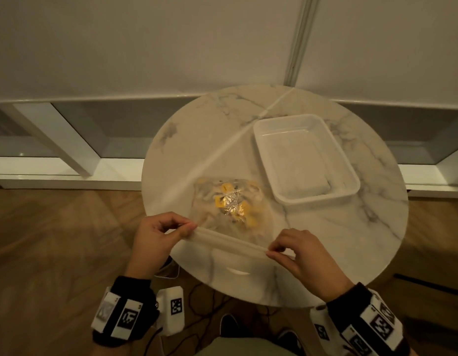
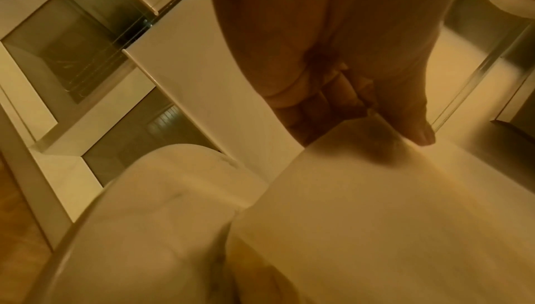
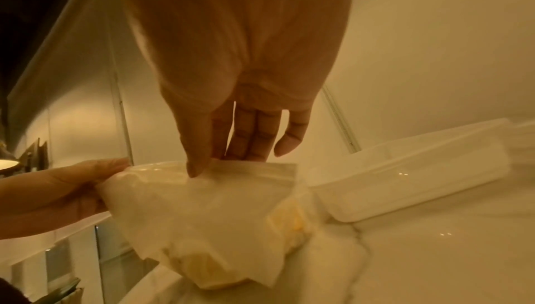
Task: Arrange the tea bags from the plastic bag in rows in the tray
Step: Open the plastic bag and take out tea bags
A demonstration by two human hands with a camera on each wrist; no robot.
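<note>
Left hand and right hand each pinch one end of the sealed strip of the plastic bag, thumb against forefinger, the strip stretched between them above the near edge of the round marble worktop. Both grips closed on the bag's top edge; other fingers loosely curled.

Head view: bag body slopes away from the strip and down to the worktop, and yellow and foil tea bags show through the film, bunched in the far half. The white tray sits to the right and farther back, just beside the bag, not touching as far as I can tell, nothing visible inside.

Right wrist view: shows what the head view can't, the thumb tip pressed on the bag's lip with the fingers behind it, the left hand gripping the opposite corner, yellow tea bags sagging low in the bag, tray side wall beyond.

Left wrist view: blurred; left hand with fingertips closed on the bag edge, film fills the lower frame and hides the contents; worktop rim at left.

Around: white wall panels and white low framing behind the worktop, wood floor, tracker bands with printed markers on both wrists, cables on the floor under the worktop.
</note>
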